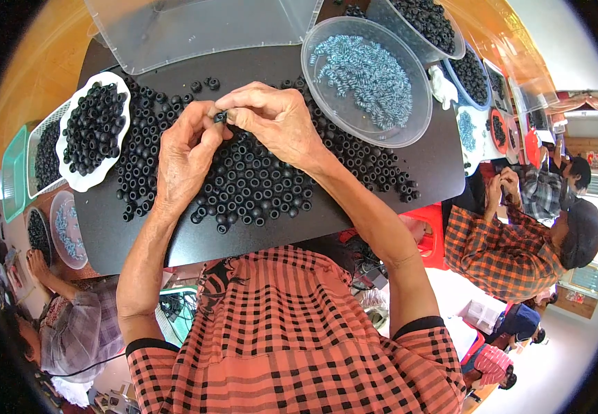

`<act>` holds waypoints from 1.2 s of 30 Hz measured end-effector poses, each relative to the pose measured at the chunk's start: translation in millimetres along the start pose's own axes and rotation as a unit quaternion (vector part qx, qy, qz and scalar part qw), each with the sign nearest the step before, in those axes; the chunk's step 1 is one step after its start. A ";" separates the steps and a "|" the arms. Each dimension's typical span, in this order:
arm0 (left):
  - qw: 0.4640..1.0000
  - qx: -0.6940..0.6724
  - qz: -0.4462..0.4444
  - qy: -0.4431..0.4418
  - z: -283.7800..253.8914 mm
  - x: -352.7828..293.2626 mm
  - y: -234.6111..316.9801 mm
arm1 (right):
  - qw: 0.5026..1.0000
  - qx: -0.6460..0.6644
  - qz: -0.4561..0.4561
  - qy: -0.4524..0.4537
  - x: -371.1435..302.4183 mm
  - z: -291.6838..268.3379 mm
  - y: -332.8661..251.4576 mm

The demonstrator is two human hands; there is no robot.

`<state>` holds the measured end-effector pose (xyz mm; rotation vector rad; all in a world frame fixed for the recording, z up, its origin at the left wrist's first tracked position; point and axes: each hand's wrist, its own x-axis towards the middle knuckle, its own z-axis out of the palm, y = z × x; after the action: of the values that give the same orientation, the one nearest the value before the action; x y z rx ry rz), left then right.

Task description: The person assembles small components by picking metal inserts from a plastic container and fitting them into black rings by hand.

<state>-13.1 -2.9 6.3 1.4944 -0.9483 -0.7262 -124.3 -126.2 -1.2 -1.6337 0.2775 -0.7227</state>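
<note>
My left hand [183, 153] and my right hand [275, 121] meet above a black mat [181, 238], pinching one small black ring [220, 117] between their fingertips. Beneath them lies a wide heap of loose black rings [257, 186] spread over the mat. A clear round tub [409, 131] holding several small blue-grey springs [368, 72] stands just right of my right hand. A white scalloped dish [81, 181] piled with black rings sits left of my left hand.
A clear plastic lid [195, 31] lies at the mat's far edge. More tubs of black rings [428, 22] stand at the far right. A white basket [36, 141] and green tray [14, 172] sit far left. Other people work on both sides.
</note>
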 end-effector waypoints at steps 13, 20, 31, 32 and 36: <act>1.000 0.007 0.005 -0.005 2.3 -1.1 0.7 | 0.998 0.006 0.049 -0.031 -2.3 -4.5 -3.7; 0.999 -0.036 -0.013 -0.005 1.5 -1.8 0.7 | 0.997 -0.059 -0.047 -0.004 -2.7 -1.6 -11.3; 0.984 -0.169 -0.052 -0.038 -3.7 1.2 -0.6 | 0.993 -0.084 -0.079 -0.032 -4.7 -3.6 -6.5; 0.984 -0.169 -0.052 -0.037 -4.2 0.8 0.2 | 0.986 -0.122 -0.109 -0.027 -4.4 -3.1 -6.7; 0.977 -0.200 -0.072 -0.017 -6.9 0.2 -1.0 | 0.966 -0.195 -0.166 -0.029 -3.8 -1.5 -13.0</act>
<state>-6.9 0.2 6.3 1.2046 -0.6720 -0.9869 -130.9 -122.5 10.1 -2.1034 0.1053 -0.9116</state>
